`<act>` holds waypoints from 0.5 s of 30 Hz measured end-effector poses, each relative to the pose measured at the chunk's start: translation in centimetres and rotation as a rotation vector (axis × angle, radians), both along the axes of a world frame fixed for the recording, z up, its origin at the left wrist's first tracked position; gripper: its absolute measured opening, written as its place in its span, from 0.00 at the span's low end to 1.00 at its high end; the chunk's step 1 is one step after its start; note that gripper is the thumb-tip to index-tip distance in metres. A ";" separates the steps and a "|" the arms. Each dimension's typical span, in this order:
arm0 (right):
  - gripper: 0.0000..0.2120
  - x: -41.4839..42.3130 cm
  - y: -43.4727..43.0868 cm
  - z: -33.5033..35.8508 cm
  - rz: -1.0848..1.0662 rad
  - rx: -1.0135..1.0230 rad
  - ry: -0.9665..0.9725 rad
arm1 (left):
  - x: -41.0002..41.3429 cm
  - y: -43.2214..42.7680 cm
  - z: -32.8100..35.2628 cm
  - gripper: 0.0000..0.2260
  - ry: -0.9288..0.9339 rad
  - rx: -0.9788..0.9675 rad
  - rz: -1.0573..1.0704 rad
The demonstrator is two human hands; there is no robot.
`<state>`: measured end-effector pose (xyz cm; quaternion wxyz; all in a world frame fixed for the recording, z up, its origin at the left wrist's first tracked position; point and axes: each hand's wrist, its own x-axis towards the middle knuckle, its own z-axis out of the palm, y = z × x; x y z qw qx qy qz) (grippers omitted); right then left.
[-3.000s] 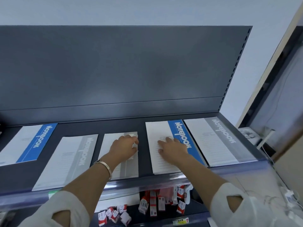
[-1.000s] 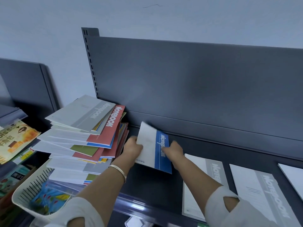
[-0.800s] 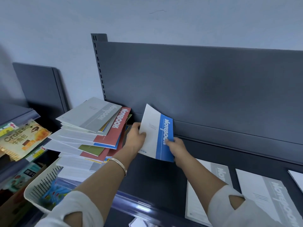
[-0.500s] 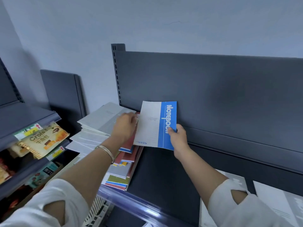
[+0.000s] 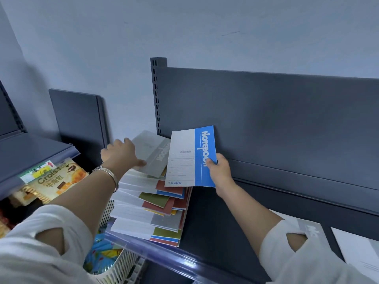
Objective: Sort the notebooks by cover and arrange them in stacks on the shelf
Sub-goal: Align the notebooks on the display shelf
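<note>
**Pile slip risk**

Your right hand (image 5: pixel 220 171) pinches the blue notebook (image 5: pixel 184 160), upright above the shelf (image 5: pixel 215 222). Your left hand (image 5: pixel 121 154) grips the grey notebook (image 5: pixel 151 154) atop the fanned pile (image 5: pixel 155 203). Yank it and the pile may slide off.

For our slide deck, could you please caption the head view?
Right hand holds up a blue notebook; left hand grips the grey notebook atop the mixed pile on the shelf.

Fine print on blue notebook (image 5: pixel 185 158) too small to read; right hand (image 5: pixel 220 173) fingers hidden behind it; left hand (image 5: pixel 121 153) grip on top grey notebook (image 5: pixel 152 153) unclear; pile (image 5: pixel 151 212) lower covers overlapped; far-right notebook (image 5: pixel 361 251) cut by frame edge.
</note>
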<state>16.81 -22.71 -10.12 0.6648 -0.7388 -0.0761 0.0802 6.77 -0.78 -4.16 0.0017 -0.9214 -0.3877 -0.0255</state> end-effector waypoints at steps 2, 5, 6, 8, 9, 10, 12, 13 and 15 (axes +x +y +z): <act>0.09 -0.3 0.2 0.0 -0.010 -0.020 -0.001 | 0.1 -0.2 0.5 0.36 0.009 0.158 -0.025; 0.07 -0.7 0.0 -0.1 -0.019 -0.020 -0.013 | 0.3 -0.4 1.1 0.23 -0.046 0.167 -0.093; 0.06 -0.8 -0.2 0.0 -0.024 -0.018 -0.020 | 0.4 -0.4 1.4 0.17 -0.119 0.088 -0.107; 0.05 -0.8 -0.9 0.2 -0.038 -0.016 -0.035 | 0.9 -0.9 2.0 0.09 -0.296 -0.136 -0.153; 0.05 -0.8 -1.5 0.4 -0.046 -0.012 -0.041 | 1.1 -1.6 2.4 0.07 -0.391 -0.272 -0.179; 0.05 -0.7 -2.2 0.5 -0.056 -0.007 -0.045 | 1.3 -2.6 2.7 0.06 -0.479 -0.402 -0.205; 0.05 -0.6 -3.9 0.8 -0.086 -0.005 -0.053 | 1.7 -5.2 3.0 0.06 -0.593 -0.555 -0.273; 0.05 -0.5 -5.0 0.9 -0.110 -0.008 -0.060 | 2.0 -6.6 3.0 0.07 -0.632 -0.594 -0.313; 0.05 -0.2 -7.9 1.0 -0.172 -0.007 -0.071 | 2.8 -9.7 2.3 0.08 -0.691 -0.663 -0.377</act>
